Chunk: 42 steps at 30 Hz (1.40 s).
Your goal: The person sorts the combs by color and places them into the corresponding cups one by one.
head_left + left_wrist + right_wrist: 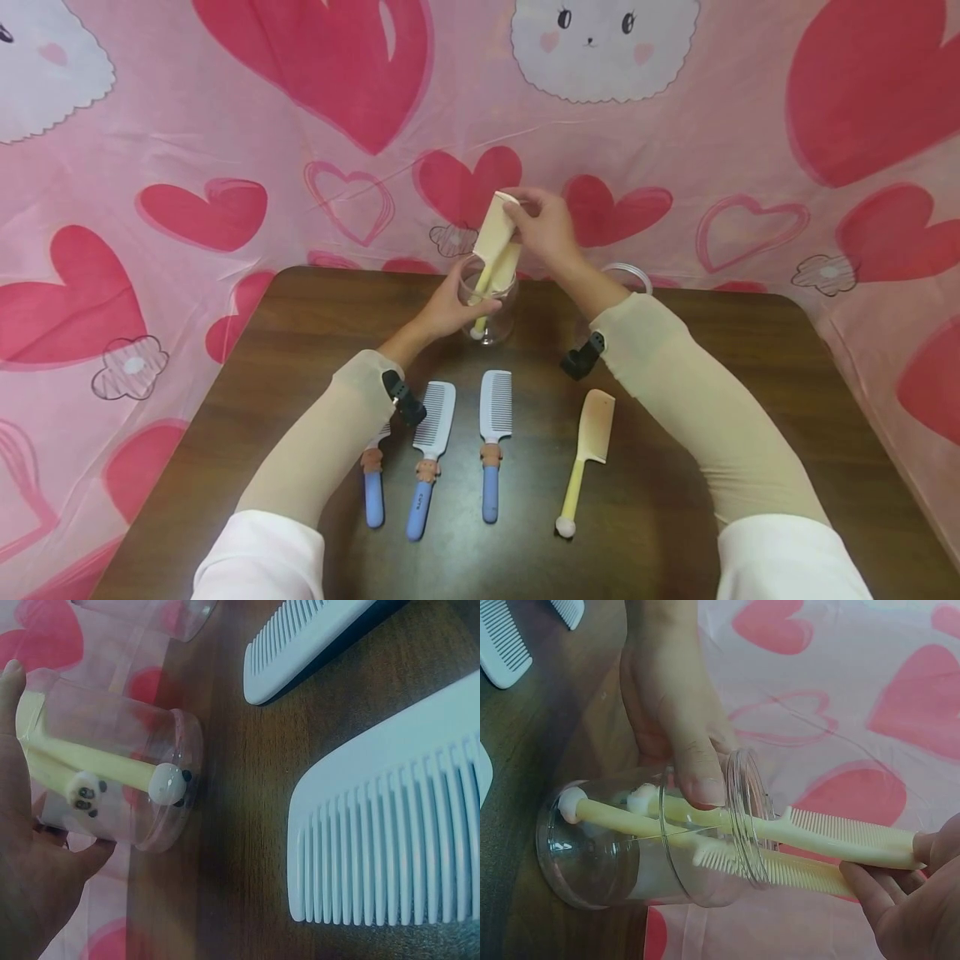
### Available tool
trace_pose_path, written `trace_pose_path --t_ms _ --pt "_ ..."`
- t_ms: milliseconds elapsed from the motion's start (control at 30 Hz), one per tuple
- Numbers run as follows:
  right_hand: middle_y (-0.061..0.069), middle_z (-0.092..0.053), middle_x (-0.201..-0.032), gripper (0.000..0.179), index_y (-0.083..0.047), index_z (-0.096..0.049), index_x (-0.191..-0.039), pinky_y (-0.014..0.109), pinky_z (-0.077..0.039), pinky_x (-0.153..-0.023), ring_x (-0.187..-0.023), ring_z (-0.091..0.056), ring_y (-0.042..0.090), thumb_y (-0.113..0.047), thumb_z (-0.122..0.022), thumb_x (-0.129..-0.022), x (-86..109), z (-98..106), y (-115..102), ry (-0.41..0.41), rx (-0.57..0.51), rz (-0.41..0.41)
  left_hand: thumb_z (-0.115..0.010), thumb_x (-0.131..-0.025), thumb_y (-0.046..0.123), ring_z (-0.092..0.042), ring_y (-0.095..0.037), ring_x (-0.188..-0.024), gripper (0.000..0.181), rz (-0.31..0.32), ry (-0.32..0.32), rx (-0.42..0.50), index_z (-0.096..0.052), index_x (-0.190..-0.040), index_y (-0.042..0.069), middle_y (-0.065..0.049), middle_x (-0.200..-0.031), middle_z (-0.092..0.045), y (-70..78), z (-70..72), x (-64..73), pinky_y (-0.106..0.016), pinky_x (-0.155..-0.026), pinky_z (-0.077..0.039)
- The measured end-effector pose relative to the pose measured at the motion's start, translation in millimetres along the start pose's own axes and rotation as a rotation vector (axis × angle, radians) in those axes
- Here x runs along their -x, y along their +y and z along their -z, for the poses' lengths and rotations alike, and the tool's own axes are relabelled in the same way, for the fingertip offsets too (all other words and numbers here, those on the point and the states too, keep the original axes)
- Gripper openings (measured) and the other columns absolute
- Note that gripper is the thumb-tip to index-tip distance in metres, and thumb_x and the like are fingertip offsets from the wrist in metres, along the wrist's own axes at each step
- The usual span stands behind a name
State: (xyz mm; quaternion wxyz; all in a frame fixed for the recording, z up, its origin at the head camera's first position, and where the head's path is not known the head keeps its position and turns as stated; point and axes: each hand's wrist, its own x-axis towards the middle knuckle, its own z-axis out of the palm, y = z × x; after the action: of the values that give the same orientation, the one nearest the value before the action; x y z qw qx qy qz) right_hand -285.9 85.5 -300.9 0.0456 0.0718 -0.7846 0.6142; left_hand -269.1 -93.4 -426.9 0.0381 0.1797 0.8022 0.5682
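Observation:
My left hand [447,308] grips a clear jar [498,329] near its mouth, at the back of the brown table. My right hand [546,227] pinches the top end of a pale yellow comb [493,223], whose handle reaches down into the jar. Another yellow comb [810,874] leans in the jar beside it, its head sticking out past the rim and close to my right fingers [870,892]. In the left wrist view, white panda-like knobs [166,784] tip both handles inside the jar. Part of the jar is hidden by my left thumb.
On the table lie several blue-handled combs [496,408], one partly under my left forearm. Another yellow comb [597,425] lies to the right. A second clear container [630,273] stands behind my right forearm. Heart-patterned cloth [360,208] hangs at the table's back edge.

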Motion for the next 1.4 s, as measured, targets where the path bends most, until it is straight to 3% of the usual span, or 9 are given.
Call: trace_pose_path --t_ms 200,400,633,733,867,1200,1400 --pt "0.021 -0.067 -0.125 0.033 0.001 -0.064 -0.134 0.035 -0.059 -0.088 -0.111 -0.067 0.029 -0.008 -0.060 -0.102 -0.6 0.4 1.7 -0.024 0.040 -0.009 -0.083 -0.086 0.020 -0.056 -0.030 -0.121 0.089 0.013 -0.003 -0.006 -0.027 -0.155 0.009 -0.014 -0.152 -0.043 -4.1 -0.5 -1.3 -0.046 -0.100 -0.052" --pt "0.020 -0.069 -0.123 0.035 0.003 -0.062 -0.135 0.031 -0.058 -0.088 -0.110 -0.069 0.030 -0.009 -0.062 -0.102 -0.8 1.9 1.1 -0.032 0.039 0.001 -0.083 -0.086 0.020 -0.049 -0.027 -0.130 0.093 0.021 -0.006 -0.007 -0.025 -0.158 0.011 -0.014 -0.152 -0.042 -3.9 0.5 -2.3 -0.046 -0.108 -0.045" --pt "0.019 -0.068 -0.126 0.038 0.002 -0.063 -0.135 0.030 -0.058 -0.089 -0.112 -0.069 0.029 -0.015 -0.065 -0.101 3.7 9.5 -3.5 -0.048 0.044 0.005 -0.083 -0.086 0.019 -0.047 -0.027 -0.132 0.094 0.020 -0.011 -0.009 -0.024 -0.159 0.012 -0.013 -0.153 -0.041 -3.7 1.6 -1.2 -0.047 -0.107 -0.046" --pt "0.015 -0.067 -0.130 0.041 -0.001 -0.062 -0.137 0.033 -0.057 -0.092 -0.115 -0.068 0.027 -0.022 -0.066 -0.101 8.7 15.1 -6.1 -0.073 0.094 0.022 -0.083 -0.086 0.019 -0.046 -0.026 -0.133 0.094 0.020 -0.010 -0.010 -0.024 -0.159 0.013 -0.013 -0.153 -0.041 -4.0 2.1 -0.9 -0.047 -0.108 -0.045" --pt "0.007 -0.063 -0.139 0.047 -0.010 -0.061 -0.141 0.037 -0.051 -0.103 -0.126 -0.061 0.022 -0.034 -0.064 -0.101 19.7 25.6 -10.7 -0.110 0.245 0.057 -0.083 -0.086 0.018 -0.046 -0.026 -0.135 0.093 0.011 -0.012 -0.005 -0.024 -0.159 0.013 -0.012 -0.154 -0.041 -4.9 3.2 -0.8 -0.046 -0.112 -0.042" --pt "0.005 -0.043 -0.158 0.064 -0.023 -0.042 -0.156 0.056 -0.038 -0.113 -0.145 -0.040 0.032 -0.043 -0.063 -0.099 49.6 58.8 -10.2 -0.351 0.502 0.127 -0.083 -0.086 0.016 -0.046 -0.027 -0.135 0.093 -0.008 -0.008 -0.001 -0.025 -0.158 0.013 -0.013 -0.154 -0.042 -6.7 3.6 -1.6 -0.047 -0.113 -0.041" --pt "0.011 -0.028 -0.166 0.077 -0.015 -0.029 -0.162 0.058 -0.023 -0.121 -0.154 -0.021 0.031 -0.036 -0.067 -0.098 66.3 79.4 6.5 -0.504 0.627 0.236 -0.083 -0.086 0.015 -0.046 -0.027 -0.136 0.093 -0.022 -0.010 -0.007 -0.025 -0.158 0.011 -0.013 -0.154 -0.042 -7.8 3.5 -2.4 -0.046 -0.113 -0.040"
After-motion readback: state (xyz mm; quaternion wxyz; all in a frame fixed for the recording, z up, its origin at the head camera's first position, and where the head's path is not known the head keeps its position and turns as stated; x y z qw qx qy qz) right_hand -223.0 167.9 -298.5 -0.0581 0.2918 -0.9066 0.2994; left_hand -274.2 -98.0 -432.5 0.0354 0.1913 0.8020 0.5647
